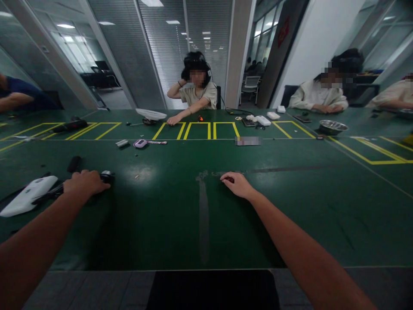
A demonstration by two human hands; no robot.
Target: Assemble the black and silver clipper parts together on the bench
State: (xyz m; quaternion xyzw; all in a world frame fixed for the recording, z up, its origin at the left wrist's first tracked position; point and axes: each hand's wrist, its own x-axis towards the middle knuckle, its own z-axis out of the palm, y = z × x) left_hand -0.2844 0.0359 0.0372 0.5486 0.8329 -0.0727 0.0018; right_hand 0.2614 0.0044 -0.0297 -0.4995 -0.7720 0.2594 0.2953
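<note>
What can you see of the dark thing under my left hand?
The dark object lies on the green table, mostly hidden by the left hand, whose fingers curl over it. Only a rounded end shows past the fingertips: black with a paler, shiny ring. Thin dark parts stick out from under the hand's other side, toward the white device. What it is cannot be told.

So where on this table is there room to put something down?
The widest bare patch of the green table lies right of the right hand, out to the yellow taped boxes. Another lies between the two hands, around the pale smear. It is crowded by the left hand, which covers a black tool with a silver tip, beside a white oblong device.
</note>
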